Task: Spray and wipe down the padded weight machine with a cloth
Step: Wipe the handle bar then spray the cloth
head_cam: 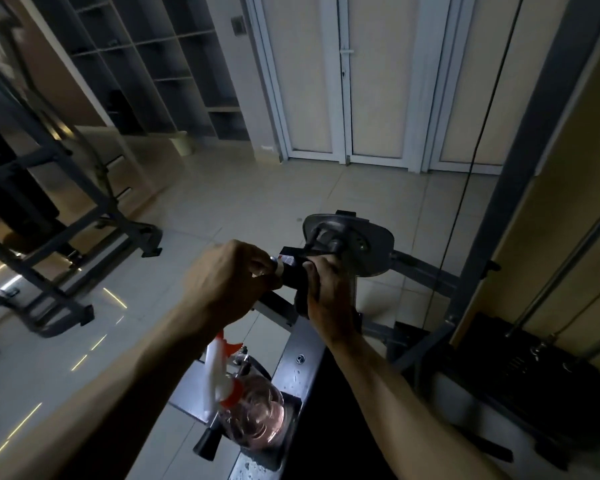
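Note:
The weight machine has a grey metal frame [302, 344], a round grey cam plate [357, 244] and a black pad [340, 438] at the bottom middle. My left hand [229, 278] pinches a small metal knob [275, 263] at the end of a black arm piece [293, 271] in front of the cam plate. Beside it, my right hand [326, 292] grips that black piece from the right. It is too dark to tell whether a cloth lies under this hand. A clear spray bottle [257, 417] with a white and red trigger head stands on the frame below my left forearm.
The black weight stack [534, 368] with guide rods and a thin cable [465, 174] stands on the right. Another grey machine frame [66, 237] sits to the left on the tiled floor. Open shelves [174, 64] and white doors [347, 81] are behind.

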Motion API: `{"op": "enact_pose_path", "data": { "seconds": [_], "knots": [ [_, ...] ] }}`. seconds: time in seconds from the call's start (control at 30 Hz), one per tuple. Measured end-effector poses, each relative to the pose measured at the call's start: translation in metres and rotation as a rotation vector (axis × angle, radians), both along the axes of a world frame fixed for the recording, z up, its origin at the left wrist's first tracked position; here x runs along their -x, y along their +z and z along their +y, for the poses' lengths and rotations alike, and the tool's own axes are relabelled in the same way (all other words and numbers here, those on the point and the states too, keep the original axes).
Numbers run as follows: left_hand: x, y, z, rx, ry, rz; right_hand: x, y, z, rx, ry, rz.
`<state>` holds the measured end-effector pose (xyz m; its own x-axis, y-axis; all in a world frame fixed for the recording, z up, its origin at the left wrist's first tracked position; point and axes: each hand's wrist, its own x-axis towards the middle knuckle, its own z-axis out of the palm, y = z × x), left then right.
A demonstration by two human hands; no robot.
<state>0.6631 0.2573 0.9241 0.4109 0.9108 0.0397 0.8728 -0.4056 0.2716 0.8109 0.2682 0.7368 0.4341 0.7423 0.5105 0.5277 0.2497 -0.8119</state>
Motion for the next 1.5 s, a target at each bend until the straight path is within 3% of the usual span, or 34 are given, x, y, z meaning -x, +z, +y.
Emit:
{"op": "enact_pose_path", "data": {
  "seconds": [0.2, 0.3, 0.4, 0.47, 0.63, 0.87, 0.93, 1.0, 1.03, 1.13, 1.33, 1.43, 1.5],
  "knots": [
    [0.006, -0.014, 0.011, -0.045, -0.022, 0.014, -0.031, -0.045, 0.005, 0.19, -0.101, -0.177],
    [0.007, -0.017, 0.013, -0.052, -0.049, -0.002, -0.041, -0.026, 0.006, 0.295, -0.069, -0.124],
    [0.008, -0.017, 0.014, -0.038, -0.046, -0.017, -0.018, 0.031, -0.002, 0.058, 0.122, 0.155],
    [0.008, -0.018, 0.013, -0.025, -0.032, -0.031, 0.006, 0.049, -0.004, -0.01, 0.244, 0.146],
    [0.009, -0.021, 0.013, -0.065, -0.038, -0.036, 0.001, 0.013, 0.015, -0.019, 0.074, 0.068],
    [0.01, -0.02, 0.014, -0.038, -0.06, -0.046, -0.04, -0.047, 0.01, 0.231, -0.166, -0.206],
    [0.009, -0.02, 0.016, -0.032, -0.065, -0.043, -0.043, -0.047, 0.001, 0.316, -0.146, -0.087],
    [0.009, -0.02, 0.018, -0.039, -0.062, -0.038, -0.037, -0.037, -0.007, 0.277, -0.036, 0.079],
    [0.009, -0.021, 0.018, -0.037, -0.062, -0.037, -0.032, -0.03, -0.012, 0.261, 0.047, 0.071],
    [0.009, -0.021, 0.018, -0.028, -0.062, -0.03, -0.027, -0.037, -0.024, 0.328, 0.183, -0.192],
    [0.01, -0.018, 0.019, -0.002, -0.086, -0.031, -0.052, -0.035, -0.031, 0.372, 0.066, -0.467],
    [0.013, -0.018, 0.021, 0.021, -0.117, -0.051, -0.051, 0.009, -0.037, 0.361, 0.012, -0.274],
    [0.015, -0.02, 0.026, 0.069, -0.151, -0.086, -0.032, 0.04, -0.042, 0.133, -0.014, -0.104]
  ]
}}
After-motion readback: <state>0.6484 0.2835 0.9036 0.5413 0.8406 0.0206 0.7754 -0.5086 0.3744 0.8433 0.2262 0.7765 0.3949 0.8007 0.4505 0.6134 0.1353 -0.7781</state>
